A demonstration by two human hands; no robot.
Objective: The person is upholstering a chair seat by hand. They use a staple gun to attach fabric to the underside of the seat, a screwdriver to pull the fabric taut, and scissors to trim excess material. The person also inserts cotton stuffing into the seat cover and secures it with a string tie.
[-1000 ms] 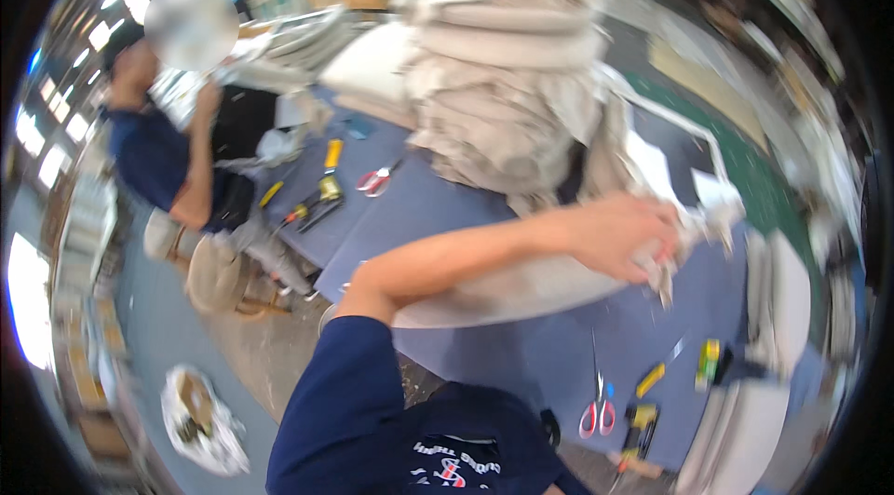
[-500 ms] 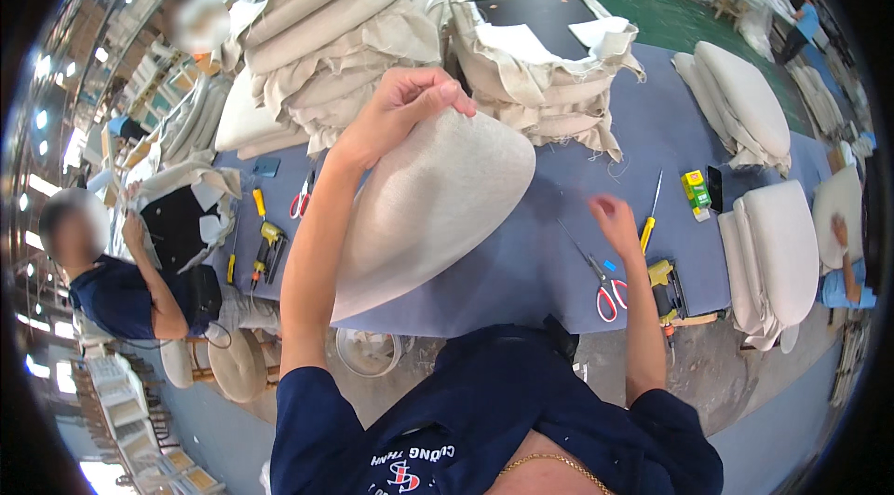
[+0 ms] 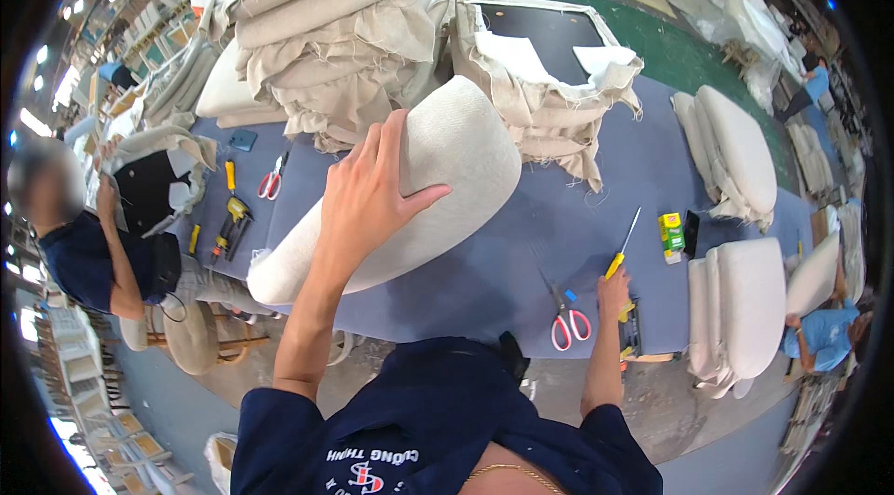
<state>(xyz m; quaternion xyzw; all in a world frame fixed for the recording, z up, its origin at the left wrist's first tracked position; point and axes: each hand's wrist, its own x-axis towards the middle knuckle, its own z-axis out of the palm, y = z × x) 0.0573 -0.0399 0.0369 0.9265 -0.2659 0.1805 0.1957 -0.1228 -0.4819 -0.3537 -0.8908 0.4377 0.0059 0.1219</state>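
A beige upholstered seat cushion (image 3: 456,169) lies aslant in front of me, its rounded end toward the far side. My left hand (image 3: 368,192) rests spread on its upper left part, thumb apart from the fingers. Over on the right, my right hand (image 3: 613,293) is closed around the lower end of the yellow handle of a screwdriver (image 3: 616,262), whose thin metal shaft points away from me. Just beside that hand is a yellow-and-black staple gun (image 3: 631,329), partly hidden by the forearm. Scissors with red-and-white handles (image 3: 570,327) lie left of it.
Tall stacks of beige covered cushions (image 3: 345,39) and unfinished seats (image 3: 549,94) stand at the back of the blue-grey table (image 3: 466,295). More cushions (image 3: 745,309), a yellow-green box (image 3: 671,236) and a black phone (image 3: 691,232) are at right. A co-worker (image 3: 93,253) sits at left by another staple gun (image 3: 233,227).
My left hand has gone from pinching the cushion's top edge to lying spread on it. The cushion has tipped lower and leftward. My right hand has reached the screwdriver's handle.
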